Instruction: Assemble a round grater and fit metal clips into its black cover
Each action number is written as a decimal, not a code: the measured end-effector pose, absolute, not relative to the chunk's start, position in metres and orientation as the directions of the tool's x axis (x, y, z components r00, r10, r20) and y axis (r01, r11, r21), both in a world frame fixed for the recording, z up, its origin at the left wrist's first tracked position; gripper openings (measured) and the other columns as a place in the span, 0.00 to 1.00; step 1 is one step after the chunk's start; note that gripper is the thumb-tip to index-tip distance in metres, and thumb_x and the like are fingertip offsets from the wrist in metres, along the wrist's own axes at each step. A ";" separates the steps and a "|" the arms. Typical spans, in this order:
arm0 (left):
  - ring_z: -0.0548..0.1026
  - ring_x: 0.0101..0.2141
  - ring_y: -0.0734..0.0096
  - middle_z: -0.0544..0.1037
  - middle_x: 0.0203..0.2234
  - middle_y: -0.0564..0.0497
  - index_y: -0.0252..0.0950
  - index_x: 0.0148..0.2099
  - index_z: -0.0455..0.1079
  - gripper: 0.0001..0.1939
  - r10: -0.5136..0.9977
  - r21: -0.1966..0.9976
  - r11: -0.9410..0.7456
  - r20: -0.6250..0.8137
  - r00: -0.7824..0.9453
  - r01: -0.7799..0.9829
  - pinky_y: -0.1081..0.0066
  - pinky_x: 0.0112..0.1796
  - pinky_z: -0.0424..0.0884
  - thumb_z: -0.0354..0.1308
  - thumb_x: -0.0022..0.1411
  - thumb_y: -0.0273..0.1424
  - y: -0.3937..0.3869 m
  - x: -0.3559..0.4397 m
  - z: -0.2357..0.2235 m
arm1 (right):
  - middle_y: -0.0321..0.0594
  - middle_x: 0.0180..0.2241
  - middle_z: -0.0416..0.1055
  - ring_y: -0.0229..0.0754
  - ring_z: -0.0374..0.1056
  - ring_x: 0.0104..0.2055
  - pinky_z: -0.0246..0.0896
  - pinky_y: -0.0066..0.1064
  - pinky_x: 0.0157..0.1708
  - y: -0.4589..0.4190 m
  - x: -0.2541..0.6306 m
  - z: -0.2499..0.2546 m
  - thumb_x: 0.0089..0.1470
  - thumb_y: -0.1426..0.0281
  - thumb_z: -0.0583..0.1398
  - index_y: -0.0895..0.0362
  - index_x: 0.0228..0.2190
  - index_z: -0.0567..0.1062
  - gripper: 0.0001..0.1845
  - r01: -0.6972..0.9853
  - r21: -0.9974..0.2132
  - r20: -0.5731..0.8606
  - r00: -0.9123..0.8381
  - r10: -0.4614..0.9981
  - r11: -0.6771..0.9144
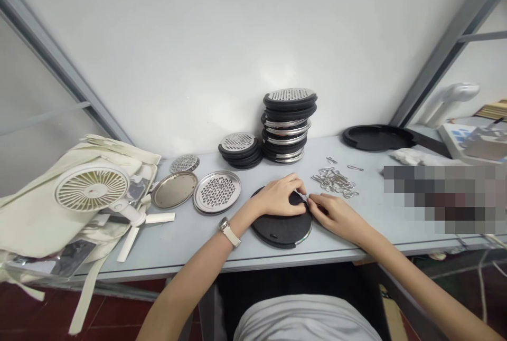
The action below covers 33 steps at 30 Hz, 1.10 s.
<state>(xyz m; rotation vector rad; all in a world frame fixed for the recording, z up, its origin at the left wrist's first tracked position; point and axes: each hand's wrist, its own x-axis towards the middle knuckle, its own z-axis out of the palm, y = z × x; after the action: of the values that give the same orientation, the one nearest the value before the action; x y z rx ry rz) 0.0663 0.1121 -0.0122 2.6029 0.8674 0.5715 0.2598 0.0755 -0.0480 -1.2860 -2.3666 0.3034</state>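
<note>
Backdrop: a white wall point(237, 50) is rising behind a pale grey worktop point(178, 246), and a grey metal strut point(447, 61) is slanting up at 2 o'clock.

Head view, clock taken from the hands, 12 pointing at the wall:

Left grip point(277, 196): it is resting on the black disc, fingers curling toward the small silvery piece; whether it is pinching that piece I cannot tell. A wristwatch point(228, 231) is sitting on the wrist.

Right grip point(330, 214): thumb and fingers are pressing together, pinching the small silvery piece point(303, 197) at the disc's edge.

Task's thing: the black disc point(281, 230) is lying flat on the worktop between both hands, a thin metal rim showing along its lower edge.

12 o'clock: a stack of black and steel discs point(289, 124) is standing against the wall, a shorter stack point(240, 150) just beside it.

1 o'clock: a heap of loose metal rings point(335, 181) is lying near the right grip, and a black round tray point(376, 138) is sitting farther out.

9 to 10 o'clock: a perforated steel disc point(217, 192), a plain steel tray point(174, 190) and a small grated disc point(184, 163) are lying apart, with a white folding fan point(91, 188) on a canvas bag point(59, 214) beyond them.

3 o'clock: a pixelated patch point(443, 198) is hiding that part of the worktop.

Handling: pressing the disc flat with one hand is likely keeping it from sliding while the other works at its edge.
</note>
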 end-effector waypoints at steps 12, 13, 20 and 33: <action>0.69 0.33 0.72 0.68 0.37 0.51 0.37 0.38 0.66 0.11 0.646 0.460 -0.733 0.240 0.724 0.501 0.72 0.35 0.66 0.58 0.52 0.35 0.113 0.067 -0.014 | 0.36 0.18 0.64 0.38 0.60 0.20 0.51 0.28 0.24 0.075 0.259 -0.048 0.58 0.68 0.48 0.55 0.20 0.66 0.17 0.755 -0.385 0.277 -0.455 0.847 0.531; 0.69 0.33 0.72 0.68 0.37 0.51 0.37 0.38 0.66 0.11 0.642 0.468 -0.734 0.242 0.727 0.492 0.72 0.35 0.66 0.58 0.51 0.34 0.114 0.067 -0.014 | 0.36 0.18 0.64 0.38 0.60 0.20 0.51 0.28 0.24 0.075 0.259 -0.048 0.58 0.68 0.49 0.55 0.20 0.66 0.17 0.755 -0.387 0.278 -0.451 0.848 0.529; 0.67 0.30 0.75 0.67 0.33 0.52 0.35 0.35 0.67 0.10 0.642 0.540 -0.706 0.216 0.736 0.457 0.74 0.32 0.65 0.59 0.49 0.33 0.116 0.068 -0.015 | 0.36 0.18 0.64 0.38 0.60 0.20 0.51 0.28 0.24 0.074 0.259 -0.046 0.58 0.69 0.49 0.55 0.20 0.66 0.16 0.755 -0.386 0.274 -0.454 0.848 0.530; 0.65 0.28 0.78 0.65 0.31 0.53 0.34 0.34 0.67 0.11 0.626 0.630 -0.680 0.232 0.745 0.375 0.75 0.31 0.64 0.61 0.47 0.30 0.119 0.067 -0.017 | 0.34 0.19 0.65 0.37 0.60 0.21 0.50 0.27 0.23 0.072 0.257 -0.044 0.57 0.70 0.49 0.55 0.25 0.65 0.10 0.725 -0.433 0.290 -0.451 0.844 0.536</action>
<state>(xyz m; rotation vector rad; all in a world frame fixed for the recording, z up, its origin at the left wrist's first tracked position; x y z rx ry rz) 0.0674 0.1190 -0.0171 2.3805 0.7528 0.5896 0.2572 0.0723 -0.0438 -1.2735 -2.3050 0.3397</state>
